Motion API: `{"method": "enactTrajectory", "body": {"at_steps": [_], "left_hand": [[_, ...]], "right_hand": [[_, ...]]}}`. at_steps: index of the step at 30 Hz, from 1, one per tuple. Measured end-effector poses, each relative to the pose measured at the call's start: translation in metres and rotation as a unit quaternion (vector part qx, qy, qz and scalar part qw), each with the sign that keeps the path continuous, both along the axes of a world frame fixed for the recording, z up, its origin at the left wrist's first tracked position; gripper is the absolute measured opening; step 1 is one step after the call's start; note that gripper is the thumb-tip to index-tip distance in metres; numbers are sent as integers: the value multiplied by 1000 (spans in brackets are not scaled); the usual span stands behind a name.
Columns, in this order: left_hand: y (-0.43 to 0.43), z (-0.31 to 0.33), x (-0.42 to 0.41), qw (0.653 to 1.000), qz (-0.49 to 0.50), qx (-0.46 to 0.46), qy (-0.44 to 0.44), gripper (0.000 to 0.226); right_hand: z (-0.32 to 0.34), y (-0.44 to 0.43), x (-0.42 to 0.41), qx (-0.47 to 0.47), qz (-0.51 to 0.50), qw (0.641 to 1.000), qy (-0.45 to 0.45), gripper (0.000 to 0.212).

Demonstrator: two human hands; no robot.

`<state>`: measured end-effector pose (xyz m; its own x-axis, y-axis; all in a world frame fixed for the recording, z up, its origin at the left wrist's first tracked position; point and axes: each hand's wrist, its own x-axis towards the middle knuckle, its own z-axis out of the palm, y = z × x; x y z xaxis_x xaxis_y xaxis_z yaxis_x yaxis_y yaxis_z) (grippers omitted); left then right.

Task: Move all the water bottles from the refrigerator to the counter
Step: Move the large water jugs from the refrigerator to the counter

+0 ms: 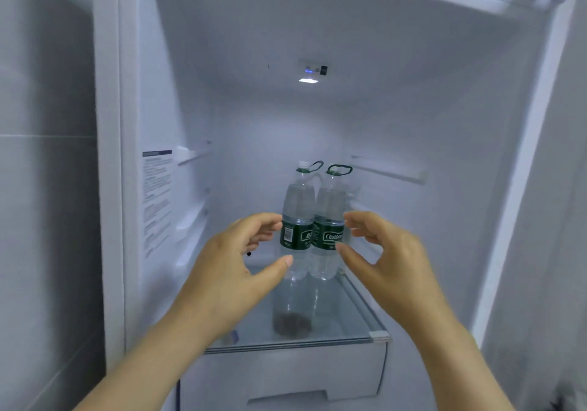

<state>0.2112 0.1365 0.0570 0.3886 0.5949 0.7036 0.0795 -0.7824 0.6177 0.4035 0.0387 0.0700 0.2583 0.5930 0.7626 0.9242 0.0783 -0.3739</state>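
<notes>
Two clear water bottles with dark green labels stand upright side by side on a glass shelf (359, 309) inside the open refrigerator. The left bottle (297, 207) has a white cap; the right bottle (330, 207) carries a green loop handle at its neck. My left hand (235, 264) is just left of the left bottle, fingers and thumb spread in a curve, not touching it. My right hand (387, 252) mirrors it on the right of the right bottle, fingers apart from the label. Both hands hold nothing.
The refrigerator interior (317, 118) is white with a small lit control panel (313, 72) on the back wall. Shelf rails run along both side walls. A white drawer (286, 379) sits below the glass shelf. A grey tiled wall (44, 188) stands to the left.
</notes>
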Motion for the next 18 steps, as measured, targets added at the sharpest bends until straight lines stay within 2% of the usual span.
{"method": "enactTrajectory", "body": {"at_steps": [4,13,18], "left_hand": [[27,1,30,999,29,5,18,39],[88,-10,81,996,81,13,45,44],[118,-19,93,993,105,10,60,45]], "right_hand": [[-1,32,33,-11,-17,1000,-22,37],[-23,93,76,-9,25,998,59,41],[-27,120,89,-34,19,998,49,42]]}}
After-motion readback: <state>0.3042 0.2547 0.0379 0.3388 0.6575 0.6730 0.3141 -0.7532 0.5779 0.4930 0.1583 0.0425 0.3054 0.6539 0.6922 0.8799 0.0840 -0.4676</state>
